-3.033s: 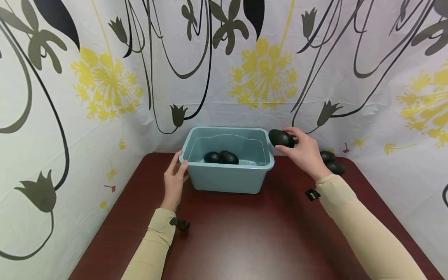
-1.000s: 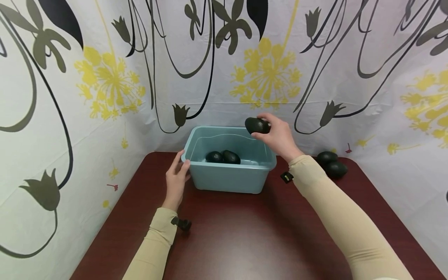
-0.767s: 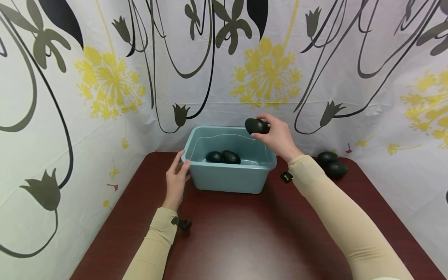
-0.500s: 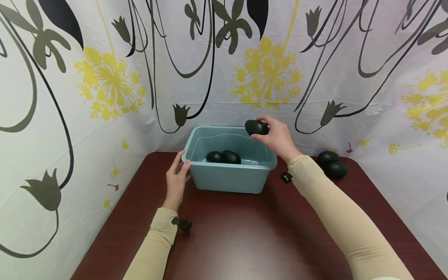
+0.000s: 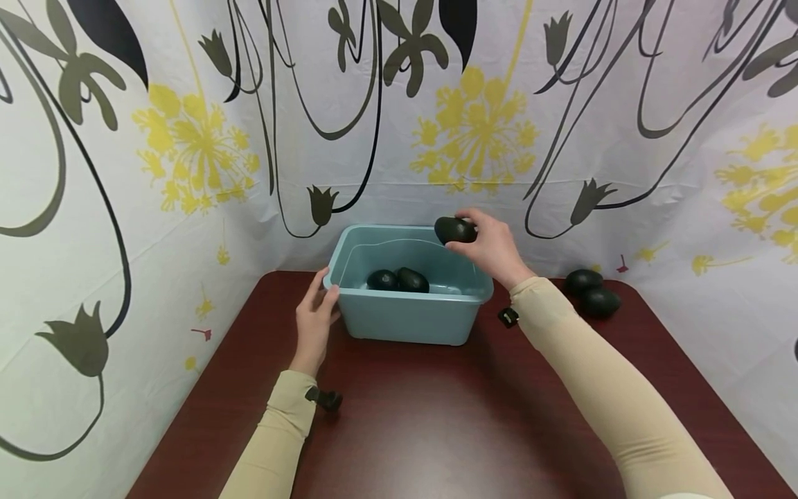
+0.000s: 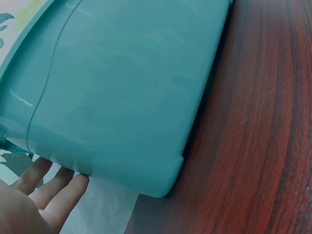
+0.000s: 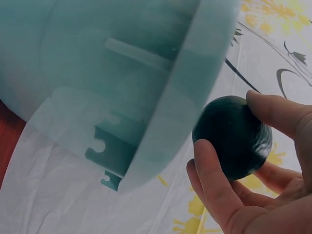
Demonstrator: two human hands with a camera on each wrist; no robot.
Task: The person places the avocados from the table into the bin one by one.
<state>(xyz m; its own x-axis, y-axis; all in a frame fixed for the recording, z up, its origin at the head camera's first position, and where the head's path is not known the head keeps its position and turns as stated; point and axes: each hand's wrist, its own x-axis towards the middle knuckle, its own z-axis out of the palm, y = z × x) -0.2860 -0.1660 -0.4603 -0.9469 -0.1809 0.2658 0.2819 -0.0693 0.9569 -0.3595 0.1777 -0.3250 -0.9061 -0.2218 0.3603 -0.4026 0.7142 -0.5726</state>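
A dark avocado point(image 5: 456, 230) is gripped by my right hand point(image 5: 491, 249) between thumb and fingers, over the back right of the light-blue plastic tub point(image 5: 408, 315). The right wrist view shows the thumb and fingertips round this avocado point(image 7: 233, 136), beside the tub's rim. At the tub's front left corner, my left hand point(image 5: 314, 322) holds on, thumb at the front rim and fingers along the left side. Its fingertips touch the tub wall point(image 6: 126, 87) in the left wrist view. Inside the tub, two avocados point(image 5: 411, 280) lie side by side on the bottom.
Two more avocados point(image 5: 598, 302) lie together at the table's back right corner, behind the right forearm. The tub stands on the dark red-brown table point(image 5: 399, 416), close to its back edge. A white floral-print curtain point(image 5: 399, 159) surrounds the table.
Over three seconds my right hand has carried the avocado left, from beside the tub to above it. In the last half second it has dipped slightly. My left hand keeps its place.
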